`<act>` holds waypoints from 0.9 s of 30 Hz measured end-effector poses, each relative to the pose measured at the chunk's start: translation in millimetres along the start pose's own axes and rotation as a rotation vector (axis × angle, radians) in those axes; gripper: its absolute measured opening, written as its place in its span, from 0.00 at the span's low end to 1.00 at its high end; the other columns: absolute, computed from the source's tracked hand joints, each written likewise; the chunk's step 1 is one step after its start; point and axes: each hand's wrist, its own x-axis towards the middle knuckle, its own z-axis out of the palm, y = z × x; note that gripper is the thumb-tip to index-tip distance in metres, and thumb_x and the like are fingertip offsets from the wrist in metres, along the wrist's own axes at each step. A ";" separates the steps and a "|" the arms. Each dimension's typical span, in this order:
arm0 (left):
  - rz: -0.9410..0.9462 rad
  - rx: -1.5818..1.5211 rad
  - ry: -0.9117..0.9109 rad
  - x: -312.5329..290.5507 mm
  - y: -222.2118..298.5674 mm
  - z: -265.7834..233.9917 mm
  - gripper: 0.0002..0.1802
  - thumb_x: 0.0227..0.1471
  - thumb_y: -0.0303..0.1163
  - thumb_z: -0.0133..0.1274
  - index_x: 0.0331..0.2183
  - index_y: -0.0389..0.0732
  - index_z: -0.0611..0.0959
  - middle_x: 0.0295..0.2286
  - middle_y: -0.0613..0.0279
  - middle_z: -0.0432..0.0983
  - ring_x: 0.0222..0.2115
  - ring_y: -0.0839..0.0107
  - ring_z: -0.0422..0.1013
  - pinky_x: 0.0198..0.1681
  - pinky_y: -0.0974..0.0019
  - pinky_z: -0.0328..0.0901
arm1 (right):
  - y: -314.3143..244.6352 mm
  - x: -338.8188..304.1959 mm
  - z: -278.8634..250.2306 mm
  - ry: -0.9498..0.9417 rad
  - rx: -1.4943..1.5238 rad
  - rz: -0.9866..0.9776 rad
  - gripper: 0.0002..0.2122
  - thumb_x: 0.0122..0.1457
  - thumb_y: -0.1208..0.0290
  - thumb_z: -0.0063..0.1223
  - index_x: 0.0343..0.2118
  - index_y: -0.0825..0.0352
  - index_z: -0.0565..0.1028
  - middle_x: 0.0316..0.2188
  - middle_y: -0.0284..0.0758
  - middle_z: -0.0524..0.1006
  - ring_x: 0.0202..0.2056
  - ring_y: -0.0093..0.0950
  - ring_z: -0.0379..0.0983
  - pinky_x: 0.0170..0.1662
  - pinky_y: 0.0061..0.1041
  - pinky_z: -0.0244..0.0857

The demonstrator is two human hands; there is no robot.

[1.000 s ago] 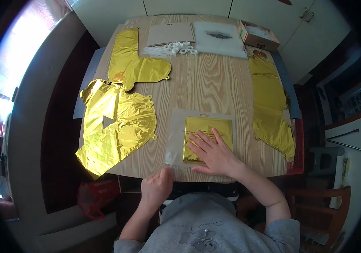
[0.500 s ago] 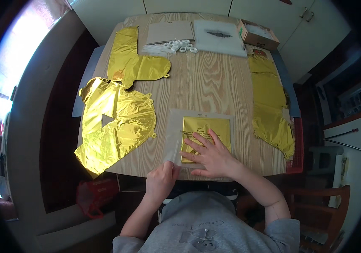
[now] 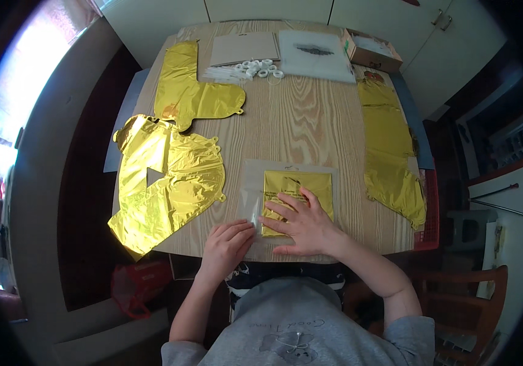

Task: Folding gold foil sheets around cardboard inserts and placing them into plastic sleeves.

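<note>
A folded gold foil packet point(image 3: 274, 183) lies inside a wider clear plastic bag point(image 3: 250, 198) at the table's near edge. Fingers spread, my right hand point(image 3: 303, 224) is open and rests flat on the packet through the bag. My left hand point(image 3: 228, 244) is at the bag's lower left edge, its fingers bent and pressed together on the plastic. Left of the bag lies a flat gold foil balloon point(image 3: 194, 177) with a triangular hole. Beyond it is an L-shaped gold foil balloon point(image 3: 179, 85); another gold foil balloon point(image 3: 389, 140) is along the right side.
At the far side sit a grey-brown board point(image 3: 243, 49), several small white ribbon rolls point(image 3: 261, 66), thin clear straws point(image 3: 225, 74), a stack of translucent bags point(image 3: 316, 64) and a cardboard box point(image 3: 374, 55). A wooden chair point(image 3: 481, 277) stands to the lower right.
My left hand has gone from a fist at the bag's lower corner to fingers laid along its left edge. My right hand stays spread on the packet.
</note>
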 end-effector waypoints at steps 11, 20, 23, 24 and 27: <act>0.032 -0.010 0.010 8.1 11.8 2.5 0.14 0.45 0.27 0.60 0.38 0.40 0.81 0.36 0.58 0.79 0.38 0.63 0.75 0.43 0.61 0.66 | 9.5 -0.9 -9.5 0.180 -0.080 -0.013 0.31 0.55 0.47 0.51 0.58 0.60 0.64 0.56 0.35 0.64 0.59 0.34 0.57 0.63 0.49 0.44; -0.012 -0.177 -0.063 -2.7 3.3 1.2 0.14 0.51 0.19 0.49 0.42 0.38 0.76 0.40 0.56 0.78 0.43 0.60 0.74 0.49 0.57 0.65 | -84.0 -13.3 13.4 0.338 0.094 -0.005 0.11 0.50 0.67 0.50 0.36 0.62 0.75 0.33 0.29 0.71 0.39 0.25 0.67 0.44 0.26 0.61; -0.013 -0.177 -0.123 -8.3 -0.6 -2.5 0.15 0.52 0.18 0.48 0.43 0.37 0.75 0.42 0.58 0.78 0.47 0.60 0.72 0.55 0.53 0.62 | -94.3 -4.7 20.5 0.362 0.078 0.046 0.09 0.49 0.69 0.50 0.34 0.62 0.75 0.30 0.29 0.69 0.35 0.26 0.67 0.41 0.25 0.63; -0.013 -0.182 -0.142 -10.0 -1.6 -3.0 0.15 0.52 0.18 0.48 0.44 0.37 0.75 0.42 0.58 0.78 0.49 0.60 0.72 0.57 0.52 0.60 | -97.4 -2.8 22.9 0.363 0.102 0.064 0.08 0.49 0.69 0.50 0.33 0.62 0.74 0.29 0.29 0.68 0.34 0.26 0.67 0.40 0.25 0.63; -0.037 -0.240 -0.175 -12.1 -3.7 -5.1 0.16 0.52 0.18 0.48 0.44 0.37 0.74 0.43 0.59 0.77 0.51 0.59 0.70 0.60 0.50 0.57 | -99.1 4.4 24.5 0.374 0.158 0.112 0.06 0.49 0.71 0.50 0.31 0.63 0.73 0.27 0.30 0.67 0.32 0.26 0.67 0.38 0.25 0.64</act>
